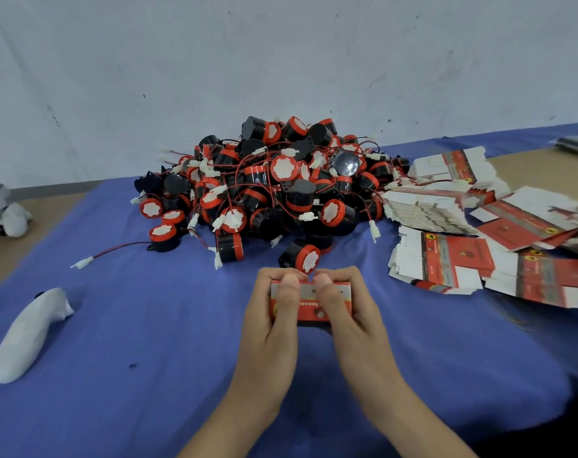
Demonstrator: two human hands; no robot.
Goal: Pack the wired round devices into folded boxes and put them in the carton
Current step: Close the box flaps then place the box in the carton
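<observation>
over blue cloth [155,328], left hand [272,314] and right hand [345,310] tight around one red box [309,308], contents unseen

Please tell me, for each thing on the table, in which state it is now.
red box: folded up, held by both hands; contents hidden.
left hand: grips the box's left end.
right hand: grips the box's right end.
round devices: loose heap, wires tangled, unpacked.
lone device: apart, left of the heap, wire stretched out.
flat boxes: unfolded, in slumped stacks.
white bundle: lying on the blue cloth.
</observation>
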